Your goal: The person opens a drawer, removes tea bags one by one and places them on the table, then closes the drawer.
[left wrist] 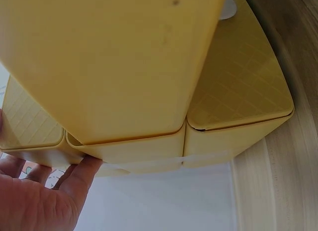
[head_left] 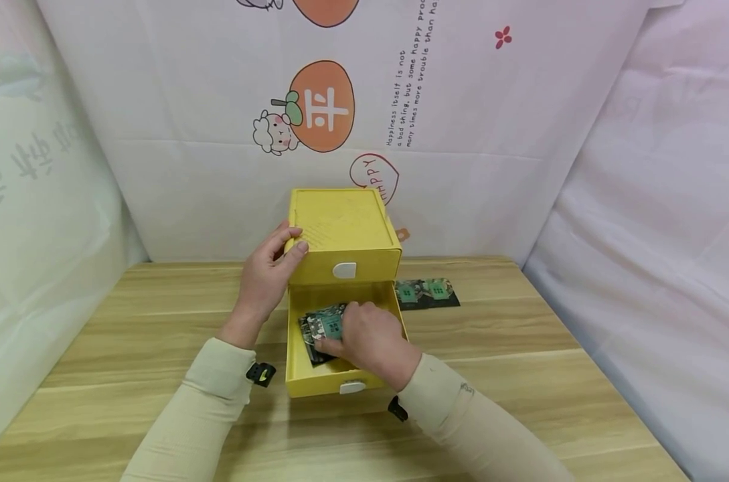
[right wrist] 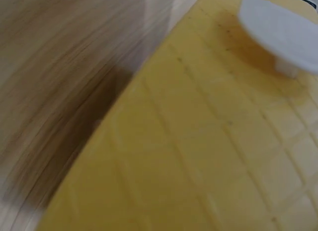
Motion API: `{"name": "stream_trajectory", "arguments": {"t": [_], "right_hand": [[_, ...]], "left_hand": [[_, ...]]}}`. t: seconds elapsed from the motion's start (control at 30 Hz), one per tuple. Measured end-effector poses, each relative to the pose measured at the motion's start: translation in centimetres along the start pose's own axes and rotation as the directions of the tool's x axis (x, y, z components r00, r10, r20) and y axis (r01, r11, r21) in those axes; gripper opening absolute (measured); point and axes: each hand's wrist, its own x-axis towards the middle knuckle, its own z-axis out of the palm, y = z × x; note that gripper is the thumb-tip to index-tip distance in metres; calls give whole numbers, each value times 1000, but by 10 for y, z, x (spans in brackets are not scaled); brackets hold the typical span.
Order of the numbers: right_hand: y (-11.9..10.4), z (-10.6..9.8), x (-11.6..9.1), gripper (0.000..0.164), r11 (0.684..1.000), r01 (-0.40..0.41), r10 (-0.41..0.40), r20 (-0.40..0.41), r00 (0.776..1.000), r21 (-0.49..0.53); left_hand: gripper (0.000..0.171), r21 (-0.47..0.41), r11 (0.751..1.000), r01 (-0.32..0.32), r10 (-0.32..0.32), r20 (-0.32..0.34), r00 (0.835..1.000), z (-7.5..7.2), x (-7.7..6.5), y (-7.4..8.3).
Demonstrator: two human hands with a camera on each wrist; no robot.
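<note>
A yellow drawer box (head_left: pixel 343 217) stands on the table. In the head view my left hand (head_left: pixel 270 268) rests against its upper left corner. The left wrist view shows my left hand (left wrist: pixel 44 196) with its fingertips touching the box's side (left wrist: pixel 144 151). A lower drawer (head_left: pixel 298 381) is pulled out towards me. Reaching inside it, my right hand (head_left: pixel 373 338) grips dark green printed packets (head_left: pixel 325 325), thumb on the near side. Its other fingertips are hidden. The right wrist view shows only the drawer's patterned front (right wrist: pixel 198 141) and white handle (right wrist: pixel 278 32), not the hand.
More dark green packets (head_left: pixel 427 292) lie on the wooden table (head_left: pixel 497 375), right of the box. Behind stands a white printed cloth (head_left: pixel 472 187). A shut drawer (left wrist: pixel 238 77) sits beneath the pulled-out one. White cloth (head_left: pixel 659 221) also hangs at the sides.
</note>
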Motion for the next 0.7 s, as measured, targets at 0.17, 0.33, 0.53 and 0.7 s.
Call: {"name": "stream_trajectory", "arguments": {"t": [0.17, 0.33, 0.53, 0.7], "right_hand": [[-2, 1, 0, 67, 995, -10, 9, -8, 1000, -94], [-2, 3, 1, 69, 996, -41, 40, -12, 999, -81], [-3, 3, 2, 69, 995, -64, 61, -38, 997, -77], [-2, 4, 1, 68, 995, -50, 40, -110, 993, -89]], "left_hand": [[47, 2, 1000, -8, 8, -5, 1000, 0, 0, 0], [47, 2, 1000, -10, 10, -12, 1000, 0, 1, 0], [47, 3, 1000, -11, 11, -11, 1000, 0, 0, 0], [44, -6, 1000, -17, 17, -6, 1000, 0, 0, -1]]}}
